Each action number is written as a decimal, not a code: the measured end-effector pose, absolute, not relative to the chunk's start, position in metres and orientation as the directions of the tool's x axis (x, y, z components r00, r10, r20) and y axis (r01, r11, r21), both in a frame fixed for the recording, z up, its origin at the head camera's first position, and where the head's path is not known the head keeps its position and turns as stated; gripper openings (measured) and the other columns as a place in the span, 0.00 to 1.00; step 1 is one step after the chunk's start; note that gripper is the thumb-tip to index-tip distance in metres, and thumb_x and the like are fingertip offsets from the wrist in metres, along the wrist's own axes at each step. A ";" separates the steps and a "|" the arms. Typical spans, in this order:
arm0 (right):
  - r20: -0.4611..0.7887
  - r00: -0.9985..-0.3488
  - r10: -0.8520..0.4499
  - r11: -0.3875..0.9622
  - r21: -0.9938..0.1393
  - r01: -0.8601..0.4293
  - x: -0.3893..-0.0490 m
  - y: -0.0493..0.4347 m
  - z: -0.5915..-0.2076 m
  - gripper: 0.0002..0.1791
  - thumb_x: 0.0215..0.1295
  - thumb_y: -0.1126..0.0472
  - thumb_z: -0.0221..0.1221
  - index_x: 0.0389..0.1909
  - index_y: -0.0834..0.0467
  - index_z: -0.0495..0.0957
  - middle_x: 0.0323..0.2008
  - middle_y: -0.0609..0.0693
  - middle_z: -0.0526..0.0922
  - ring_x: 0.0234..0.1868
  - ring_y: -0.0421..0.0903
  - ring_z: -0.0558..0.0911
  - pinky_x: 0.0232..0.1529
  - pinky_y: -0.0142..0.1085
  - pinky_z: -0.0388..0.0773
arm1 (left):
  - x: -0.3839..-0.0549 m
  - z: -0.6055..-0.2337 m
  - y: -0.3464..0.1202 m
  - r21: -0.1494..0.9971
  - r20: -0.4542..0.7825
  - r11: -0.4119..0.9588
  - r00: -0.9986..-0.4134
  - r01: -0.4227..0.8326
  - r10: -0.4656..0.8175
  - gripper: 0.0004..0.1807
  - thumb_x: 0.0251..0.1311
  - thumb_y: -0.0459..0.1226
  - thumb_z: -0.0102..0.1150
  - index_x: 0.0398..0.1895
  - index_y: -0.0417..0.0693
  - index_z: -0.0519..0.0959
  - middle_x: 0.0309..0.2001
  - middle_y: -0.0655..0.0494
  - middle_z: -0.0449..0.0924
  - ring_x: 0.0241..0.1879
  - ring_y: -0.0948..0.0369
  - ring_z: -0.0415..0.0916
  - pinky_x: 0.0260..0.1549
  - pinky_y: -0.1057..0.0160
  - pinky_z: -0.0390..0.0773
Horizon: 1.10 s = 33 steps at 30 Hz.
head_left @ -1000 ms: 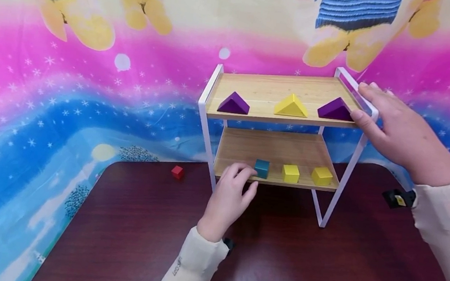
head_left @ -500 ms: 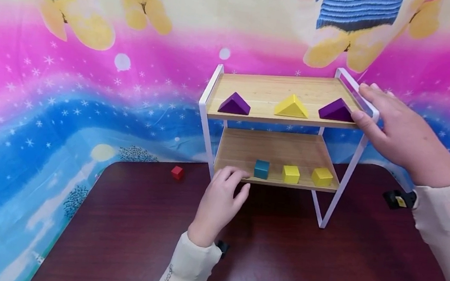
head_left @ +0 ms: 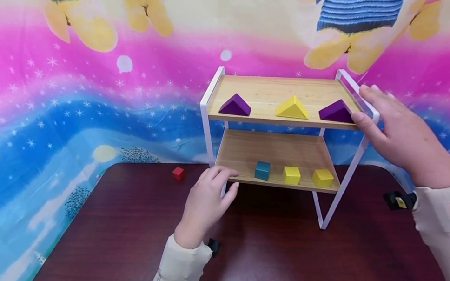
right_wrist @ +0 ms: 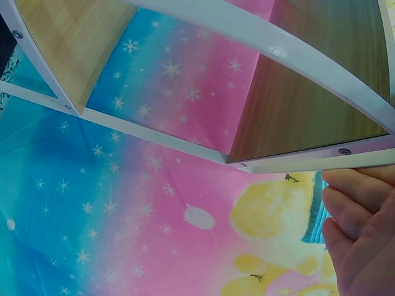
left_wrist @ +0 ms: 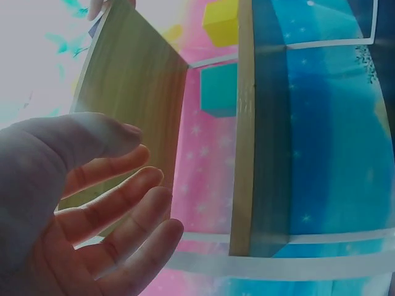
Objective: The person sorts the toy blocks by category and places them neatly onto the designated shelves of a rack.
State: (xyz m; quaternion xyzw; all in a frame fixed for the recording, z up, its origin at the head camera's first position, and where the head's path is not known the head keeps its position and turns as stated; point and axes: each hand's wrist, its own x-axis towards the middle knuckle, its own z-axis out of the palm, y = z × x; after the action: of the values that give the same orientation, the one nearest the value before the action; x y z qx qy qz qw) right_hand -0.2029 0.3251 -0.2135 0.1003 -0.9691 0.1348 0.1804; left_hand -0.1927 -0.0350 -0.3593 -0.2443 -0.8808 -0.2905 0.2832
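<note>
My left hand (head_left: 207,199) hovers with loosely bent fingers and nothing between them, by the front left corner of the lower shelf (head_left: 266,145). To its right, along that shelf's front edge, sit a teal cube (head_left: 262,170) and two yellow cubes, one in the middle (head_left: 291,175), one at the right (head_left: 323,177). My right hand (head_left: 409,135) rests on the white right rail (head_left: 359,93) of the two-tier rack, fingers extended. Its thumb reaches the right purple triangular block (head_left: 337,111) on the upper shelf (head_left: 282,89). A yellow triangular block (head_left: 292,107) and another purple one (head_left: 235,105) stand leftward.
A small red cube (head_left: 178,173) lies on the dark red-brown table (head_left: 125,231), left of the rack. A patterned cloth (head_left: 164,81) with bears and snowflakes hangs behind. The rack's white left leg (head_left: 207,136) stands just behind my left hand.
My left hand has drawn away from the teal cube, moving left and slightly toward me. The teal cube stays in place on the lower shelf. My right hand has not moved.
</note>
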 end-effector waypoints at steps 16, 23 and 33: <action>0.372 -0.919 -0.131 0.946 -0.230 -0.229 -0.202 0.325 -0.215 0.39 0.79 0.46 0.48 0.82 0.49 0.42 0.80 0.63 0.43 0.78 0.67 0.46 0.52 0.78 0.64 | -0.197 -0.356 -0.058 0.398 0.681 0.706 -0.704 0.585 0.200 0.11 0.63 0.36 0.68 0.48 0.47 0.86 0.46 0.51 0.84 0.45 0.54 0.80 0.42 0.56 0.85; 0.374 -0.917 -0.136 0.946 -0.226 -0.233 -0.202 0.326 -0.215 0.38 0.79 0.46 0.47 0.82 0.49 0.43 0.80 0.63 0.44 0.79 0.67 0.46 0.53 0.78 0.63 | -0.199 -0.355 -0.068 0.427 0.671 0.723 -0.726 0.543 0.149 0.11 0.63 0.35 0.67 0.49 0.46 0.86 0.47 0.50 0.84 0.45 0.54 0.80 0.43 0.54 0.85; 0.368 -0.919 -0.142 0.946 -0.223 -0.235 -0.201 0.326 -0.214 0.38 0.79 0.45 0.46 0.82 0.50 0.43 0.80 0.62 0.44 0.79 0.66 0.45 0.56 0.78 0.60 | -0.206 -0.359 -0.079 0.462 0.628 0.749 -0.771 0.475 0.101 0.10 0.65 0.37 0.66 0.48 0.48 0.85 0.48 0.51 0.84 0.50 0.51 0.80 0.50 0.49 0.81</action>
State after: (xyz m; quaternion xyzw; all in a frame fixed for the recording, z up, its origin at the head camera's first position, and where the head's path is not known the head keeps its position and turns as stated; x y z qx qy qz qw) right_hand -0.2014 0.3256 -0.2135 0.0970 -0.9705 0.1325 0.1766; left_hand -0.2063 -0.0795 -0.3591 -0.1623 -0.8869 -0.3148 0.2965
